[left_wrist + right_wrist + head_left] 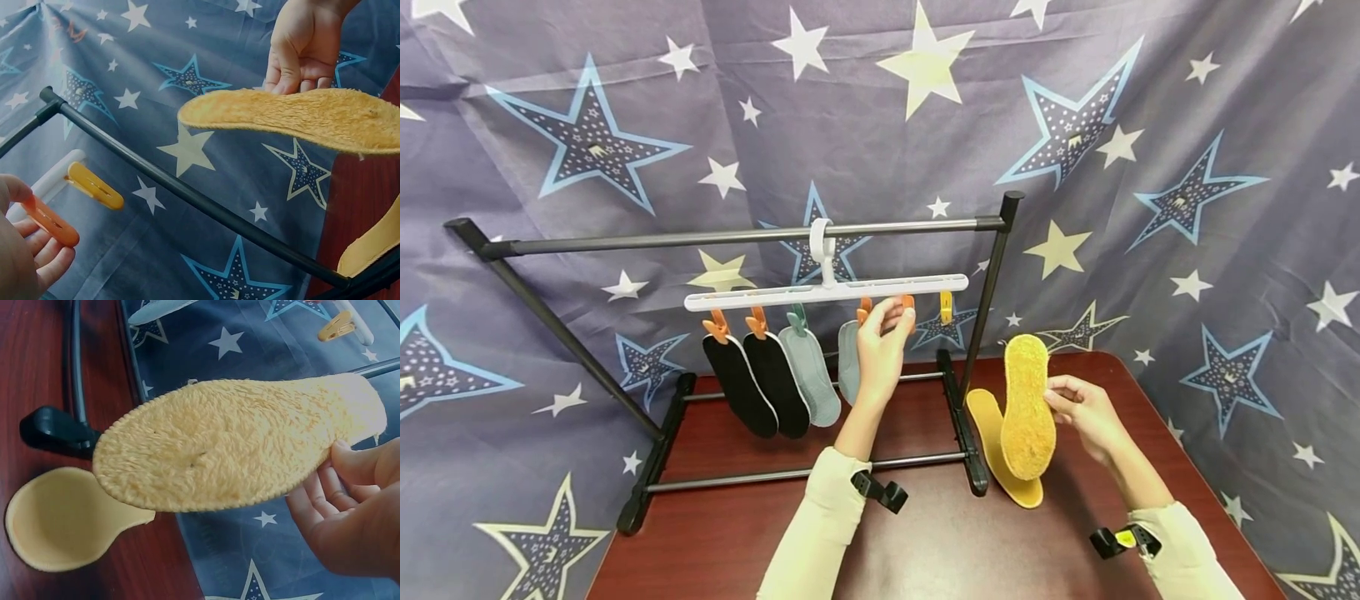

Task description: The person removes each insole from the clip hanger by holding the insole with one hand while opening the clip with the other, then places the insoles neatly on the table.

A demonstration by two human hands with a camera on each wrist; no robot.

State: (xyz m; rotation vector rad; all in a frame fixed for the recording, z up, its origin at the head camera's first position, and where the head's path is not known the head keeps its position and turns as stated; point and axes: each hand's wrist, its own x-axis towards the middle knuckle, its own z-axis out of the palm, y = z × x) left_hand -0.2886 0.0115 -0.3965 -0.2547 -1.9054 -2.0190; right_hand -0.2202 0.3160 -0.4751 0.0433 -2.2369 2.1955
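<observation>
My left hand pinches an orange clip that hangs from the white hanger. In my right hand, a fuzzy yellow insole is held by its edge, raised beside the rack. Its partner, a second yellow insole, lies on the table with its smooth side up. Two black insoles and a grey insole hang from clips on the left. Another grey insole hangs partly behind my left hand. A yellow clip at the hanger's right end holds nothing.
The hanger hooks over the top bar of a black and metal rack. The rack's right foot stands close to the insole on the red-brown table. A star-patterned curtain hangs behind and beside the table.
</observation>
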